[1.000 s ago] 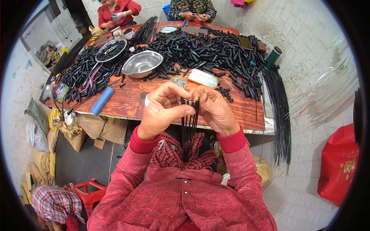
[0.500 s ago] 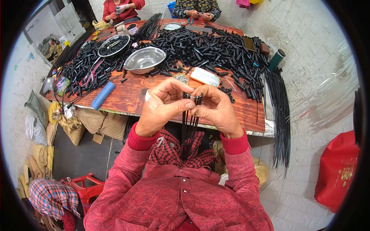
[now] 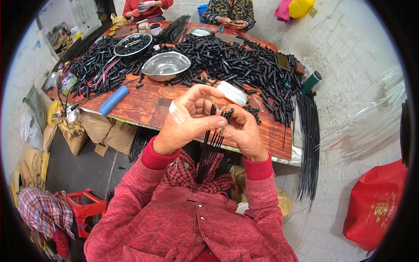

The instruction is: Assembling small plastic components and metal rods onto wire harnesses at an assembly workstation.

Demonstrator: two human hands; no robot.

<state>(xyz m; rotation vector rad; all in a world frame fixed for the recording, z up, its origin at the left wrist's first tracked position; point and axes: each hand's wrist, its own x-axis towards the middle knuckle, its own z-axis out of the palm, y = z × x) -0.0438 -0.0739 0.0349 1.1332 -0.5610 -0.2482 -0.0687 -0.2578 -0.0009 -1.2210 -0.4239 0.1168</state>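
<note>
Above the table's near edge, my left hand point(image 3: 185, 120) and my right hand point(image 3: 245, 131) face each other, thumbs and fingers closed on a bunch of thin black strips point(image 3: 212, 142). The strips hang toward my lap, their thicker dark ends showing between my fingertips. My right fingers pinch several ends side by side. At the left fingertips one dark end stands upright, with my left index finger raised and curved above it. A small pale piece seems to lie between the hands, too small to name. White tape is wrapped near the base of my left thumb.
Short black tubes cover much of the red-brown table point(image 3: 144, 102). On it are a steel bowl point(image 3: 166, 65), a filled round pan point(image 3: 132, 44), a blue roll point(image 3: 114, 100), a white-topped tray point(image 3: 232, 93) and a green bottle point(image 3: 311, 82). Long black strips point(image 3: 308, 148) hang over the right edge. Two people sit opposite.
The whole view has shifted slightly. The strip ends are now more fanned between my hands, and my left index finger has lifted off them. Both hands keep hold of the bunch.
</note>
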